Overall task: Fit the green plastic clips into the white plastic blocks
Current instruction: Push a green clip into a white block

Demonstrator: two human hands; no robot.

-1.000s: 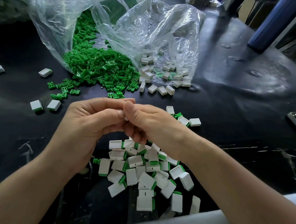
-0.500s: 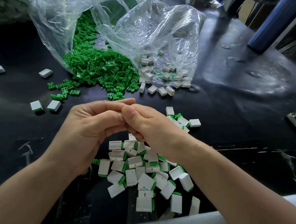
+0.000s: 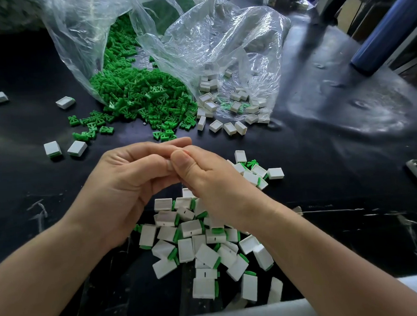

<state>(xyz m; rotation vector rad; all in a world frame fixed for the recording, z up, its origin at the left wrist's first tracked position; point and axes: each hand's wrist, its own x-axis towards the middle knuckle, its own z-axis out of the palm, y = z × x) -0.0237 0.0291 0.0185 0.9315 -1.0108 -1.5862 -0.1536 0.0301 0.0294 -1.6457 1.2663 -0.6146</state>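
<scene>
The left hand (image 3: 121,187) and the right hand (image 3: 209,182) met above the black table (image 3: 324,150), fingers curled against each other; whether they pinched a piece between them could not be seen. Loose green clips (image 3: 137,93) lay spilled from a clear bag (image 3: 219,35) at the far side, white blocks (image 3: 225,127) just beside them, and fitted blocks (image 3: 198,244) were piled under the wrists.

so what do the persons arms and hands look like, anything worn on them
Two bare hands, left hand and right hand, no gloves. The left forearm and right forearm are bare to the frame edge: no sleeves, watch or bracelet in view, no rings showing.
</scene>
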